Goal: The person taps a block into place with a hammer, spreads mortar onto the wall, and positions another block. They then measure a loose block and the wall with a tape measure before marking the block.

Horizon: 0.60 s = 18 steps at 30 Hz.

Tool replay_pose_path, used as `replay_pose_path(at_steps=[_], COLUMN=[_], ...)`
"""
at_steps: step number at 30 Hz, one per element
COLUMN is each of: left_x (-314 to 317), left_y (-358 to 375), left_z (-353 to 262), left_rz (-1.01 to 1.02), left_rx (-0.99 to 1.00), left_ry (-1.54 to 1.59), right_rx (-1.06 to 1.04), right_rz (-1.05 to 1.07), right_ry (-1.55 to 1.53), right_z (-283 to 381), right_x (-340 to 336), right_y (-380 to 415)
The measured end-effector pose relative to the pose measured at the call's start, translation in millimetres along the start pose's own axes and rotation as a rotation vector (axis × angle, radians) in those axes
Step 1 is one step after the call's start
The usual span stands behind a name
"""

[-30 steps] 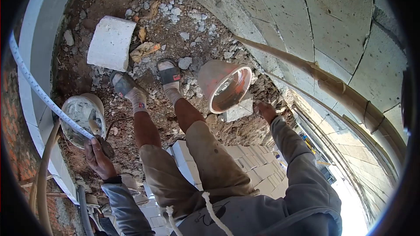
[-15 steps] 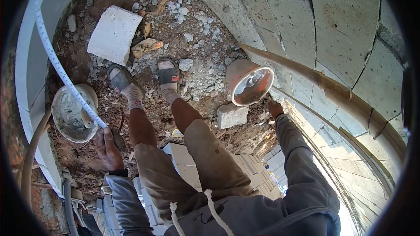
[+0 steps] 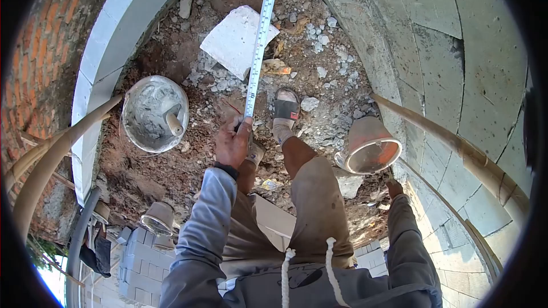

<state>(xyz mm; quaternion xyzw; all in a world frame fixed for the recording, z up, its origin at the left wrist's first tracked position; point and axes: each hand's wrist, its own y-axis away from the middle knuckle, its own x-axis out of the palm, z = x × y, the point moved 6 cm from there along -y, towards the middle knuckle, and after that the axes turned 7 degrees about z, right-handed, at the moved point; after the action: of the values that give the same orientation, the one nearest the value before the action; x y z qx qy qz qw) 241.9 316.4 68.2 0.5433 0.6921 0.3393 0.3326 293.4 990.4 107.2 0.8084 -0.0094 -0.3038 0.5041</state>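
Note:
My left hand (image 3: 233, 144) is closed on the lower end of a white measuring tape (image 3: 261, 43), which stretches away over the rubble and passes in front of a pale broken block (image 3: 228, 40). To the left of this hand stands a bucket of grey mortar (image 3: 142, 114) with a trowel (image 3: 174, 124) in it. My right hand (image 3: 394, 188) is low at the right, near a tipped bucket (image 3: 374, 151) and the wall; it is small and partly hidden, and its fingers are not clear.
Curved block walls rise at the left (image 3: 85, 91) and right (image 3: 434, 68). Bamboo poles (image 3: 456, 145) lean along both sides. Another bucket (image 3: 158, 218) and stacked grey blocks (image 3: 142, 262) are at the lower left. Rubble covers the ground.
The view has shifted left. My left hand has moved inward, in front of my legs, with the tape, which now runs nearly straight up the view. One foot has stepped back.

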Motion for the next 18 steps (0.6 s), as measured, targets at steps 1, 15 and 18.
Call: replay_pose_path(at_steps=[1, 15, 18], left_x=[1, -33, -29], left_y=[-6, -43, -53], left_z=[8, 77, 82], left_rz=[-0.003, -0.006, -0.019], left_rx=[0.013, 0.039, 0.021], left_ry=[-0.001, 0.121, 0.054], right_rx=[-0.008, 0.078, -0.038], right_rz=[-0.007, -0.032, -0.005], right_ry=[-0.008, 0.292, 0.335], right_z=[0, 4, -47], right_x=[3, -20, -6], right_y=[2, -17, -61])
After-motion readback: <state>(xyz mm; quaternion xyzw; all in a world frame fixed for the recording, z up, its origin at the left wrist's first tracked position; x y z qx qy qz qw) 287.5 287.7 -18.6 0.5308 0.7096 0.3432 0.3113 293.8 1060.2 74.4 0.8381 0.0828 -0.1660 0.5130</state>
